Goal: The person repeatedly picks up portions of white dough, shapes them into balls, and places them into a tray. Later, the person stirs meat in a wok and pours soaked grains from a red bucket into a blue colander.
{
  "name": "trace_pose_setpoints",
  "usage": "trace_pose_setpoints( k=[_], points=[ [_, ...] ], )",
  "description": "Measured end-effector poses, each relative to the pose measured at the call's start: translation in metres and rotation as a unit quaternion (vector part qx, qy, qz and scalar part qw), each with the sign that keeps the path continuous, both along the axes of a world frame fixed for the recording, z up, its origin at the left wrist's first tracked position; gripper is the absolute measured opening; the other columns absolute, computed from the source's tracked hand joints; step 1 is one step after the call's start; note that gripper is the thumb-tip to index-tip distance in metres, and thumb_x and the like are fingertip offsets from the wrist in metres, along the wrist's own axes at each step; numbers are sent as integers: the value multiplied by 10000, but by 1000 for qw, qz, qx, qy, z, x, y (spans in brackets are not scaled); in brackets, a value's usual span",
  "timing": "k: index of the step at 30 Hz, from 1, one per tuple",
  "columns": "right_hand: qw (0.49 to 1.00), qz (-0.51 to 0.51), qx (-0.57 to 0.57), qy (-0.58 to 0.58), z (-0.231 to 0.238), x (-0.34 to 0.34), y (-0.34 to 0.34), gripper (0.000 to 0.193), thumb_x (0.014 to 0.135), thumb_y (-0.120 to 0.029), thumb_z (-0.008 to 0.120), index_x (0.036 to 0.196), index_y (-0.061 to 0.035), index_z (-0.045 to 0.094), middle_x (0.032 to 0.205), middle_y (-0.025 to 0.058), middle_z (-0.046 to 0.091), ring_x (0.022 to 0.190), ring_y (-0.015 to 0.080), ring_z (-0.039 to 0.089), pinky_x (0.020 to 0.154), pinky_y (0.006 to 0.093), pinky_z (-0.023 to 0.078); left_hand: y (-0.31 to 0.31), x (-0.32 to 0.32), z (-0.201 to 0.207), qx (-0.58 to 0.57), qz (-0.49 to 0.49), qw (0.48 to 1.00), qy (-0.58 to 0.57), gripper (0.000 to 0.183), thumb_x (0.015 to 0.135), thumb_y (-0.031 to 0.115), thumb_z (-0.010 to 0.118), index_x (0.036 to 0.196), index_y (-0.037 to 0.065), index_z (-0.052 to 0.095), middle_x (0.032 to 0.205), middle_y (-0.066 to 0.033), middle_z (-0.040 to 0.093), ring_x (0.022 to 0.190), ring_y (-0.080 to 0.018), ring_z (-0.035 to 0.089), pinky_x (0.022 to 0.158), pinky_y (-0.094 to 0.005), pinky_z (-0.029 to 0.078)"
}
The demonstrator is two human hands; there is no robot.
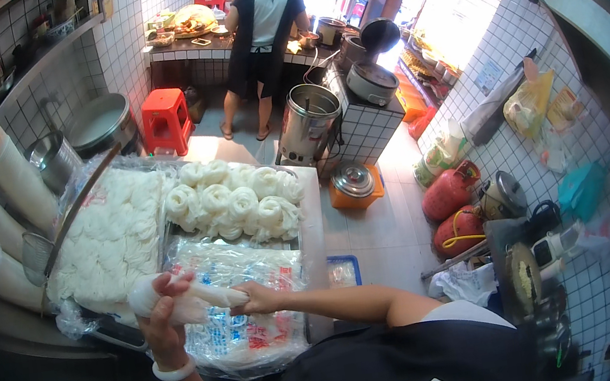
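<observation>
A bundle of white rice noodles (pixel 202 294) stretches between my two hands, above the trays. My left hand (pixel 162 330), with a white bangle at the wrist, is closed around the thicker, looped end. The narrower end is gripped by my right hand (pixel 260 298), whose fingertips are partly hidden. Loose white noodles (pixel 103 240) fill a plastic-lined tray to the left. Several coiled noodle nests (pixel 239 200) sit in rows beyond my hands. Just beneath them lies a clear plastic bag of noodles (pixel 252 340) with red and blue printing.
Stacks of paper cups (pixel 14 167) lean at the left, near a large metal pot (pixel 106 125). A red stool (pixel 167 120) and a tall metal boiler (pixel 308 123) stand farther off. Another person (pixel 264 31) stands at the far counter. Red gas cylinders (pixel 449 192) are at the right.
</observation>
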State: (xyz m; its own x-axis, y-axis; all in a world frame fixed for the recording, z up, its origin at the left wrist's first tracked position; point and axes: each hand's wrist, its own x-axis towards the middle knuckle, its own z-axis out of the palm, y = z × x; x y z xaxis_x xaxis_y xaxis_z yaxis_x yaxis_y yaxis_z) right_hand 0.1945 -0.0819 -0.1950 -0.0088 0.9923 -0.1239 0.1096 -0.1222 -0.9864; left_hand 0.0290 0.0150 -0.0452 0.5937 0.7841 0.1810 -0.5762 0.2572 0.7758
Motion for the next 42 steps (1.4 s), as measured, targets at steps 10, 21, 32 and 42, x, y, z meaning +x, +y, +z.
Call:
trace_pose_setpoints(
  k=[10, 21, 32, 42],
  points=[
    [918, 126, 92, -366, 116, 2, -18, 161, 693, -105, 539, 803, -22, 456, 629, 182, 538, 636, 366, 551, 562, 446, 419, 28, 10, -49, 593, 12, 720, 360, 147, 761, 135, 579, 847, 21, 613, 871, -118, 622, 859, -295, 574, 893, -389, 370],
    [894, 225, 39, -385, 113, 22, 31, 241, 669, -128, 595, 883, -25, 557, 641, 146, 568, 621, 281, 583, 593, 380, 457, 17, -8, -72, 616, 233, 693, 291, 303, 759, 316, 626, 893, 46, 602, 837, -116, 597, 831, -309, 557, 903, -477, 346],
    [951, -53, 92, -291, -35, 84, 12, 624, 651, -274, 726, 1160, -2, 489, 1064, 139, 570, 897, 209, 577, 785, 315, 449, -5, 11, -43, -164, -161, 972, 42, 211, 814, 133, 520, 943, -34, 530, 606, -7, 537, 693, -231, 620, 739, -365, 479],
    [916, -31, 82, -393, -60, 24, -18, 181, 746, -141, 533, 854, -1, 573, 696, 112, 581, 640, 259, 568, 656, 345, 466, -24, -15, -64, -143, 47, 970, 190, 164, 773, 100, 554, 844, -46, 576, 592, -63, 546, 604, -217, 598, 607, -305, 476]
  ],
)
